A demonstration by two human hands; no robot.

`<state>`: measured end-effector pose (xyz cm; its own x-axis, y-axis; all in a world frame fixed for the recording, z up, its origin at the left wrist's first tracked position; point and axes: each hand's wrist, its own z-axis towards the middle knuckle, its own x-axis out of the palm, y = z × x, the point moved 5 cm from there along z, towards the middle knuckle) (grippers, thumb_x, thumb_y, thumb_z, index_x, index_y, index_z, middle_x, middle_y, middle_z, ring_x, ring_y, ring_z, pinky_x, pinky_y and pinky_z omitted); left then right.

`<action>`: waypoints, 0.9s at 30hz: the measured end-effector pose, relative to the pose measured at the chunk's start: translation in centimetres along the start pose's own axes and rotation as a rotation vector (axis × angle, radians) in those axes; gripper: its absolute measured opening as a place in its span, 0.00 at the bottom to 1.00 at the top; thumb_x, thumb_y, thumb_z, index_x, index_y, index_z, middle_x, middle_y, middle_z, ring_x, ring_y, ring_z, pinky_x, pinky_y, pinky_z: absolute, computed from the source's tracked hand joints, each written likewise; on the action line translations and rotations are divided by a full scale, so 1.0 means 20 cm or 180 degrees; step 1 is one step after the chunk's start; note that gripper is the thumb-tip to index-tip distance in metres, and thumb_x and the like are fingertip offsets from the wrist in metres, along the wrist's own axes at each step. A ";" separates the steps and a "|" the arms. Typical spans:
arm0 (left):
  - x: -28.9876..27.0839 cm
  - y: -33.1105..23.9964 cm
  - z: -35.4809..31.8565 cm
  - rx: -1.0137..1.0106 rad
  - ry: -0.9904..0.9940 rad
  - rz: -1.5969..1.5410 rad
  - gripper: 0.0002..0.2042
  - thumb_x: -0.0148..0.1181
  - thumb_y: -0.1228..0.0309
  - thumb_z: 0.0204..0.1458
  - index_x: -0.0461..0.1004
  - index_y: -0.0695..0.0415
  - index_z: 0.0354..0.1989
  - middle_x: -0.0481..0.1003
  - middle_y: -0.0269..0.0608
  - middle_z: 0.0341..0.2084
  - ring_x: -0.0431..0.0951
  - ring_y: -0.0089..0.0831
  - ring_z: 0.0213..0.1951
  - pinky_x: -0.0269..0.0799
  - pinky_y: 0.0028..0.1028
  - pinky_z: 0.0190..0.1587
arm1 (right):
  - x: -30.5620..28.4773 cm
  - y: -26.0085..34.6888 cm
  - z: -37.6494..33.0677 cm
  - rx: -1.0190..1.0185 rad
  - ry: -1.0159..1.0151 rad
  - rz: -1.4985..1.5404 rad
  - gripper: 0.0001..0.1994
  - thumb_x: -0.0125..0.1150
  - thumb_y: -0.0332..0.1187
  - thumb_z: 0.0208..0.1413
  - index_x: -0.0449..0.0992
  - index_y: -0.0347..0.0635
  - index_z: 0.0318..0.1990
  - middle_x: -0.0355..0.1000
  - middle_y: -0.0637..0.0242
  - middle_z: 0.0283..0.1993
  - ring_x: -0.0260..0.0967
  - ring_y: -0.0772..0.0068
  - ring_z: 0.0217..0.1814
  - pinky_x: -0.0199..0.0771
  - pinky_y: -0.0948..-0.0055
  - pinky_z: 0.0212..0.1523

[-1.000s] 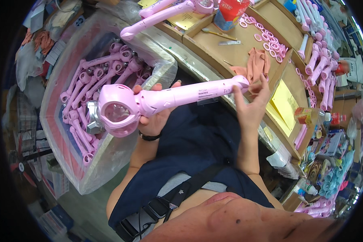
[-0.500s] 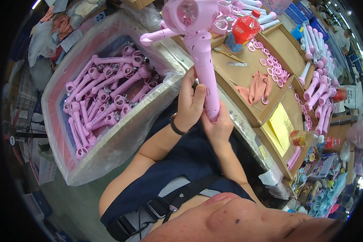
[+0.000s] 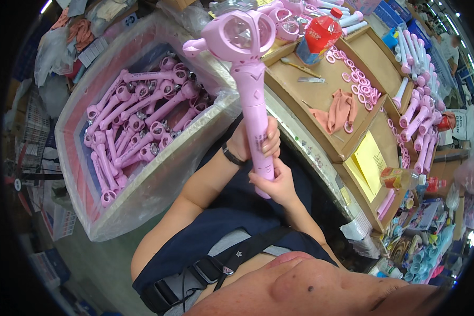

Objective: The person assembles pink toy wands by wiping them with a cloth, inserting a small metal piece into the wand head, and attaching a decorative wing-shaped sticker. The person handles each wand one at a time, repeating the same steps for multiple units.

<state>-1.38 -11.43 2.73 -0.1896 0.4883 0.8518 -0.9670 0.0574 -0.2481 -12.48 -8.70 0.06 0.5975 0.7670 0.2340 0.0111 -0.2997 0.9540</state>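
Since the earlier frame, the pink wand (image 3: 255, 113) had dropped toward the body and rolled, bringing a different face of the handle up. Left hand (image 3: 240, 140) had re-gripped: its fingers were now wrapped over the front of the handle. Right hand (image 3: 280, 184) had moved down along with the lower end.

Wand was held in front of the torso, head up and away from the person, between the bin (image 3: 142, 195) and the counter (image 3: 300, 145). Left fingers were closed round mid-handle. Right thumb pressed on the front near the lower end; fingers behind it were mostly hidden.

Progress: head and handle were joined, with a clear ball in the head and a silver piece on top. Unit looked complete from this side; couldn't tell if the lower end was finished. Bin held a pile of similar wands (image 3: 134, 113). More wands (image 3: 287, 23) lay at the counter's far end. Loose rings (image 3: 361, 87) sat in a tray (image 3: 284, 87), apparently unused, near an orange cloth (image 3: 338, 111).
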 end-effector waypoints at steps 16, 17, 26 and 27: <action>0.02 -0.12 -0.13 0.0822 -0.1919 0.2012 0.24 0.48 0.61 0.60 0.56 0.63 0.59 0.73 0.43 0.36 0.76 0.29 0.36 0.74 0.33 0.44 | -0.11 -0.17 -0.06 -0.0515 -0.0628 -0.1409 0.24 0.69 0.33 0.44 0.70 0.37 0.50 0.74 0.58 0.38 0.74 0.72 0.38 0.72 0.74 0.40; 0.02 -0.11 -0.14 0.0809 -0.1976 0.1984 0.23 0.49 0.63 0.60 0.56 0.62 0.59 0.73 0.43 0.35 0.76 0.29 0.34 0.75 0.33 0.44 | -0.11 -0.19 -0.06 -0.0415 -0.0573 -0.1431 0.26 0.69 0.33 0.44 0.68 0.37 0.51 0.74 0.57 0.38 0.74 0.71 0.38 0.72 0.73 0.41; 0.04 -0.24 -0.16 0.1868 -0.2660 0.4093 0.34 0.51 0.66 0.60 0.37 0.59 0.67 0.54 0.49 0.59 0.66 0.31 0.54 0.64 0.30 0.55 | -0.11 -0.15 -0.08 0.0825 0.0005 -0.0070 0.22 0.65 0.29 0.48 0.65 0.39 0.50 0.70 0.67 0.29 0.70 0.76 0.24 0.71 0.77 0.27; 0.03 -0.30 -0.16 0.2088 -0.2753 0.4126 0.34 0.52 0.67 0.59 0.39 0.60 0.67 0.56 0.48 0.58 0.65 0.30 0.54 0.64 0.29 0.56 | -0.11 -0.13 -0.10 0.0833 0.0094 0.0075 0.19 0.64 0.29 0.49 0.66 0.40 0.49 0.67 0.70 0.27 0.66 0.81 0.20 0.67 0.80 0.22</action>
<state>4.92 -8.58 3.31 -0.6735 -0.6774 0.2959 0.0278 -0.4232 -0.9056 -15.35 -8.40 -2.60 0.5764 0.7731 0.2647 0.2066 -0.4513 0.8681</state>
